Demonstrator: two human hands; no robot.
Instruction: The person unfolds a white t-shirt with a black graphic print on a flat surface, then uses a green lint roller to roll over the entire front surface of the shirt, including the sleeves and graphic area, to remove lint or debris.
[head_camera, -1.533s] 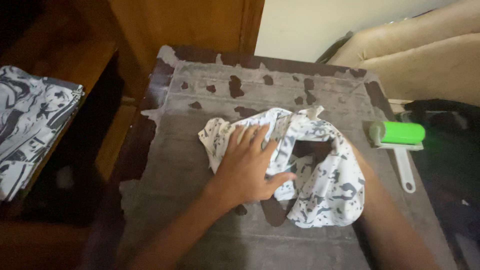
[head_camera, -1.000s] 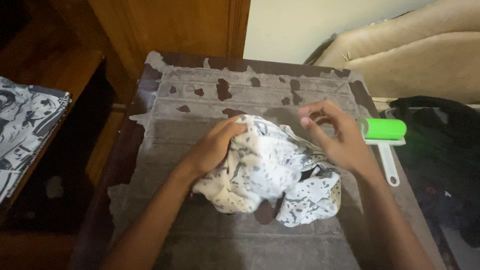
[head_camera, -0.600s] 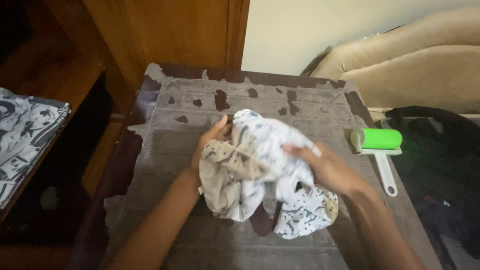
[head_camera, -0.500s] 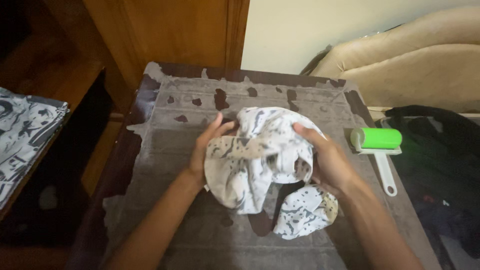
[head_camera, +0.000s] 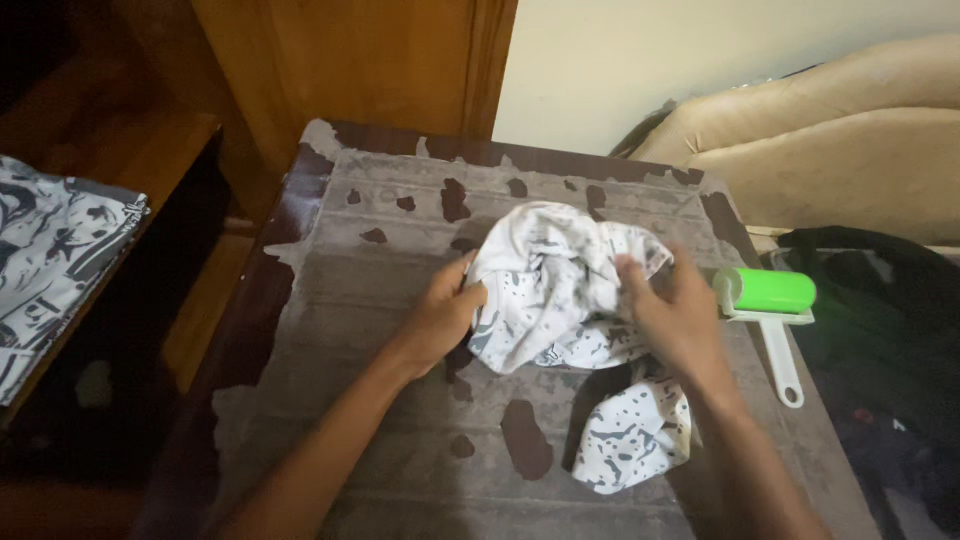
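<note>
Fingers of both hands — left hand (head_camera: 445, 315), right hand (head_camera: 675, 315) — grip a bunched spotted white cloth (head_camera: 565, 290) on the worn grey desk (head_camera: 400, 400), near a green lint roller (head_camera: 770, 295).

A soft, matt, crumpled speckled cloth (head_camera: 560, 300) is seen on a table (head_camera: 380, 330) whose grey coating is worn, flaking off to dark glossy wood. Right of the cloth, a smooth green-and-white plastic lint roller (head_camera: 770, 300) is seen.

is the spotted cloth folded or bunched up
Bunched up: the spotted cloth is crumpled between the left hand and right hand, one end trailing on the table.
</note>
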